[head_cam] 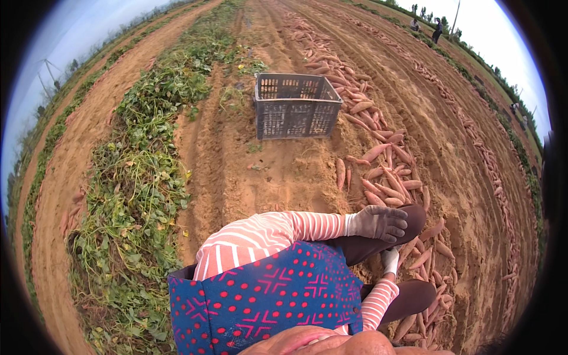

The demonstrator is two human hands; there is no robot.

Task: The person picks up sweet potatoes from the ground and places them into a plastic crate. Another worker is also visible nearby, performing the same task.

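Note:
My left hand (378, 222), in a grey-white work glove, lies over my bent knee with its fingers a little apart and nothing visible in it. Lower down, between my two knees, my right hand (390, 261) wears a pale glove; its fingers are partly hidden, close to the sweet potatoes (420, 259) on the soil. Reddish sweet potatoes (390, 179) form a long row that runs beside and beyond my knees. A black slatted plastic crate (295, 119) stands upright on the soil ahead, left of that row; no sweet potatoes show above its rim.
Heaped sweet potato vines (133, 177) run along the left. Furrowed sandy soil (266, 186) lies between the vines and the row. Another row of sweet potatoes (483, 151) curves along the right. Two people (437, 31) are far off at the upper right.

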